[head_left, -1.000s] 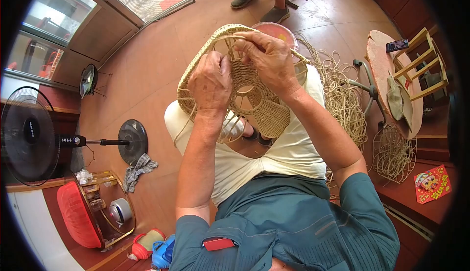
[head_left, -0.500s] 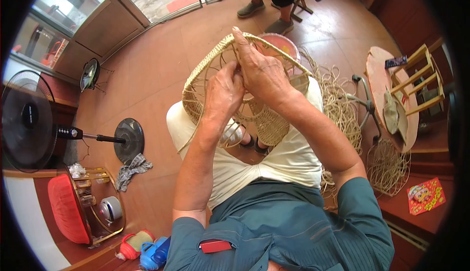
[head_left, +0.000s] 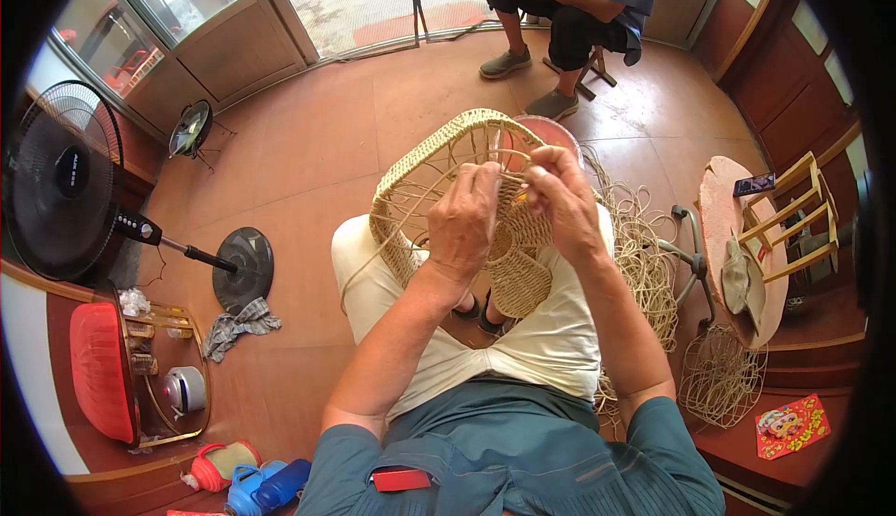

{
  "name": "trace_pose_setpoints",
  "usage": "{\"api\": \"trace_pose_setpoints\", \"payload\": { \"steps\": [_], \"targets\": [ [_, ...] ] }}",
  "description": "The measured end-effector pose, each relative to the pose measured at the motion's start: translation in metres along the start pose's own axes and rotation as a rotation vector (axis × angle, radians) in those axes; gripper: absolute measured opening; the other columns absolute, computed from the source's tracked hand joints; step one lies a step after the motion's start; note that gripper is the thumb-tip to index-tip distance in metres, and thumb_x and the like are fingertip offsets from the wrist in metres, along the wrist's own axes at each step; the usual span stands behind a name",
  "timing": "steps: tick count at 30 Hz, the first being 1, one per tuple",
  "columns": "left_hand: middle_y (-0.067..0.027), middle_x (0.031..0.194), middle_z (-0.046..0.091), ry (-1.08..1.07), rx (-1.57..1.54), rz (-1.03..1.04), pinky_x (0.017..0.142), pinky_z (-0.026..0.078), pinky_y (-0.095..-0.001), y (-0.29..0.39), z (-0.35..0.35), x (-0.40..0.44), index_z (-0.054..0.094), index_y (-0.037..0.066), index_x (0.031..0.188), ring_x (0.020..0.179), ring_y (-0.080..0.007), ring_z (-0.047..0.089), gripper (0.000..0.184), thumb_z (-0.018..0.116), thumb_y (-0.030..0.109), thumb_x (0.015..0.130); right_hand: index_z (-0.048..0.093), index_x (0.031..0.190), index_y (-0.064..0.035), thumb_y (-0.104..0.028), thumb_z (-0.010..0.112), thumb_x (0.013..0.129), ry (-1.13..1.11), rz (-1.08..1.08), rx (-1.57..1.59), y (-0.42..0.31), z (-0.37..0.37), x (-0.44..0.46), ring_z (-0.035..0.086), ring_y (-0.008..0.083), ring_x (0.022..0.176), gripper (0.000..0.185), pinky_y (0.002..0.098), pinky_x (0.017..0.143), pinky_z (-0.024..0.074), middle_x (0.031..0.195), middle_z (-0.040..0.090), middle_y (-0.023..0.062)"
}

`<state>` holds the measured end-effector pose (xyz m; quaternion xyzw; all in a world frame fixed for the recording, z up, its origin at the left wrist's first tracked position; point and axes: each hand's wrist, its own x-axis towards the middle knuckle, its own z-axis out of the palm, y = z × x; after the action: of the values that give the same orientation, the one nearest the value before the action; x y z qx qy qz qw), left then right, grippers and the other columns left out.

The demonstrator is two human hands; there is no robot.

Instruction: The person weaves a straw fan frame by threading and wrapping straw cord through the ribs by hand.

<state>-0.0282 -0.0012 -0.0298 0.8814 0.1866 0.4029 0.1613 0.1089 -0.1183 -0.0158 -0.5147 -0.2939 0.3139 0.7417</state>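
Across my lap lies a woven straw piece, with a braided rim, open strands in the middle and a tightly woven rounded part toward me. My left hand is closed on strands inside the rim, its fingertips partly hidden. Just to its right, my right hand pinches a thin straw cord between thumb and fingers. One loose strand hangs over my left knee.
Loose straw cord lies heaped right of my leg, with a pink tub behind the weaving. At left stand a floor fan and a red-cushioned chair. A pinkish-topped stand is at right. Another person sits ahead.
The woven piece has come lower, toward my lap. My right hand has moved away from my left, to the right, and now pinches the cord. The view has tilted up, showing more of the seated person.
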Motion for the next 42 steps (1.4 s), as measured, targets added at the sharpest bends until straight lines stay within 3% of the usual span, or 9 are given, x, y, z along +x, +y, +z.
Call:
{"api": "trace_pose_setpoints", "payload": {
  "steps": [3, 7, 10, 15, 20, 24, 28, 35, 42],
  "targets": [
    [-0.0112, 0.107, 0.069, -0.01, 0.01, 0.165, 0.077, 0.063, -0.0451, -0.011, 0.013, 0.009, 0.069, 0.009, 0.126, 0.089, -0.0318, 0.077, 0.021, 0.073, 0.008, 0.105, 0.063, 0.131, -0.006, -0.013, 0.065, 0.114, 0.027, -0.095, -0.126, -0.026, -0.028, -0.003, 0.06, 0.0057, 0.083, 0.019, 0.0232, 0.072, 0.0508, 0.103, 0.067, 0.0],
    [-0.0102, 0.1, 0.067, -0.032, 0.04, 0.155, 0.074, 0.062, -0.0438, -0.008, 0.022, 0.019, 0.071, 0.009, 0.115, 0.083, -0.0315, 0.075, 0.009, 0.073, 0.011, 0.106, 0.066, 0.127, -0.0054, -0.014, 0.067, 0.115, 0.118, -0.274, -0.118, -0.073, -0.048, 0.0, 0.059, 0.0053, 0.082, 0.014, 0.0222, 0.073, 0.0502, 0.1, 0.07, 0.001],
    [-0.0101, 0.097, 0.069, -0.077, 0.093, 0.08, 0.073, 0.062, -0.0441, 0.0, 0.025, 0.025, 0.072, 0.009, 0.109, 0.083, -0.0326, 0.076, 0.008, 0.072, 0.017, 0.108, 0.067, 0.127, -0.0028, -0.008, 0.068, 0.115, 0.061, -0.509, -0.183, -0.103, -0.033, -0.007, 0.067, 0.0072, 0.092, 0.014, 0.0225, 0.079, 0.0552, 0.114, 0.077, 0.0072],
    [-0.0126, 0.096, 0.075, -0.202, 0.148, -0.104, 0.077, 0.063, -0.0468, 0.02, 0.02, 0.041, 0.074, 0.009, 0.109, 0.087, -0.0346, 0.079, 0.017, 0.07, 0.026, 0.108, 0.07, 0.126, 0.0006, -0.002, 0.073, 0.11, -0.078, -0.498, -0.161, -0.099, 0.028, -0.027, 0.075, 0.0141, 0.115, 0.016, 0.0286, 0.098, 0.0625, 0.121, 0.079, 0.0113],
    [-0.0192, 0.103, 0.08, -0.24, -0.035, -0.167, 0.08, 0.062, -0.0527, 0.018, 0.024, 0.034, 0.075, 0.007, 0.113, 0.092, -0.0416, 0.079, 0.019, 0.067, 0.025, 0.109, 0.072, 0.136, -0.0025, -0.002, 0.075, 0.108, 0.119, -0.421, -0.618, -0.05, 0.008, -0.022, 0.08, 0.0127, 0.092, 0.028, 0.0287, 0.081, 0.0639, 0.112, 0.082, 0.0088],
    [-0.0243, 0.105, 0.08, -0.427, -0.136, -0.311, 0.086, 0.061, -0.0548, 0.026, 0.011, 0.036, 0.075, 0.003, 0.12, 0.1, -0.046, 0.078, 0.023, 0.065, 0.021, 0.108, 0.067, 0.146, -0.0025, -0.003, 0.072, 0.108, 0.209, -0.288, -0.653, -0.01, -0.003, -0.022, 0.083, 0.0222, 0.099, 0.038, 0.0369, 0.086, 0.0658, 0.12, 0.083, 0.0159],
    [-0.0256, 0.107, 0.081, -0.34, -0.395, -0.273, 0.088, 0.062, -0.0492, 0.009, 0.019, 0.031, 0.075, 0.002, 0.128, 0.098, -0.0425, 0.081, 0.032, 0.06, 0.013, 0.102, 0.058, 0.156, -0.0014, -0.008, 0.07, 0.11, 0.24, -0.389, -0.758, 0.008, 0.005, -0.012, 0.081, 0.031, 0.114, 0.049, 0.0438, 0.098, 0.0638, 0.127, 0.082, 0.0204],
    [-0.018, 0.094, 0.082, -0.42, -0.405, -0.414, 0.083, 0.063, -0.044, 0.017, 0.007, 0.035, 0.078, 0.003, 0.123, 0.088, -0.0322, 0.082, 0.028, 0.061, 0.016, 0.105, 0.059, 0.154, -0.0018, -0.005, 0.075, 0.107, 0.29, -0.186, -0.302, 0.027, 0.012, 0.01, 0.077, 0.014, 0.097, 0.05, 0.0284, 0.076, 0.062, 0.118, 0.081, 0.0156],
    [-0.0146, 0.101, 0.08, -0.16, -0.166, -0.207, 0.086, 0.062, -0.0504, 0.021, 0.018, 0.018, 0.078, 0.005, 0.119, 0.094, -0.0394, 0.079, 0.019, 0.071, 0.017, 0.105, 0.061, 0.138, -0.0014, -0.011, 0.074, 0.111, 0.329, -0.157, -0.037, 0.021, 0.008, -0.002, 0.063, 0.0036, 0.075, 0.032, 0.0196, 0.059, 0.0497, 0.103, 0.075, 0.0049]
  ]
}}
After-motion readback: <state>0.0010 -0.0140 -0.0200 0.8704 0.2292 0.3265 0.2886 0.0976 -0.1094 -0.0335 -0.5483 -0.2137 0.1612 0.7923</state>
